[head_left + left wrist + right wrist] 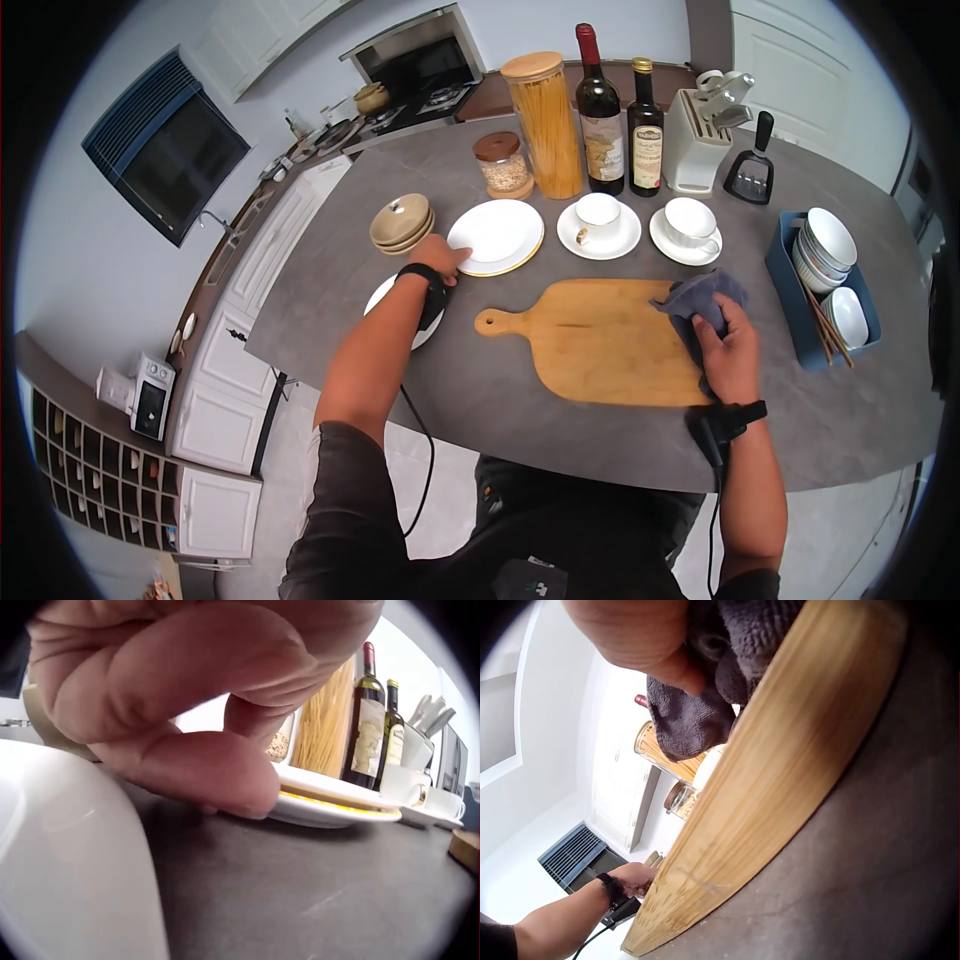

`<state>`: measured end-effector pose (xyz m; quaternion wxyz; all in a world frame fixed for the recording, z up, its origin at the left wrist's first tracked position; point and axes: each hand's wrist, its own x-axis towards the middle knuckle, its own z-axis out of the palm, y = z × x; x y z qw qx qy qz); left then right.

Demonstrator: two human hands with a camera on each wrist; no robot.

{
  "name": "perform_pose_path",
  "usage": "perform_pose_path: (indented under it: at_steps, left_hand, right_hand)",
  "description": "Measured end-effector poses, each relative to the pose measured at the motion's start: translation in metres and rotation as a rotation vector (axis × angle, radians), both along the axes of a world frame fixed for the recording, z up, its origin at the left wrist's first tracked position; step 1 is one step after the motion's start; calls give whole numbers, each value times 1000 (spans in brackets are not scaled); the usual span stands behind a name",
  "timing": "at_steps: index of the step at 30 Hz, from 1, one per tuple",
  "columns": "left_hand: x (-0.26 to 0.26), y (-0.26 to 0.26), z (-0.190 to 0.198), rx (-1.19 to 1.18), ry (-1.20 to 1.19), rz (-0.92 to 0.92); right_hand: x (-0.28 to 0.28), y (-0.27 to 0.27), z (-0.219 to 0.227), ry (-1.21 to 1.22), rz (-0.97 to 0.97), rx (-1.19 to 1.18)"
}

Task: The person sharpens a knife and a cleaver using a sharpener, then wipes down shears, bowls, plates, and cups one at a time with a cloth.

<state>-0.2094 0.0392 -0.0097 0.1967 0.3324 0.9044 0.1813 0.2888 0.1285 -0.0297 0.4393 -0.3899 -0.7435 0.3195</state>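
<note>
My left hand [437,257] is at the near-left rim of a white plate [497,235], which is stacked on a yellow-edged one. Its thumb and fingers pinch at that rim in the left wrist view. Another white plate [67,847] lies close by, partly hidden under the left forearm in the head view. My right hand [730,350] grips a bunched grey-blue cloth [697,296] at the right end of a wooden cutting board [610,345]. Part of the cloth hangs over the board's edge [780,772] in the right wrist view.
Beige bowls [402,217] are stacked at left. Two white cups [598,212] on saucers stand behind the board. Farther back are a pasta jar [545,130], an oat jar [502,165], two bottles [603,140], a knife block [692,150] and a spatula [750,178]. A blue basket [792,315] holds bowls and chopsticks.
</note>
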Motion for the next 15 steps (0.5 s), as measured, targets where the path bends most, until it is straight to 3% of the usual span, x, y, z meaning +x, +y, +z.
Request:
perform_pose_path:
  at_steps: [4,15]
  left_hand:
    - [-5,2,-5,71,-149,106]
    - [-7,6,0,13,-224,155]
  right_hand:
    - [-1,-1,-2,8,9,-1]
    - [1,0,-2,-10,11,20]
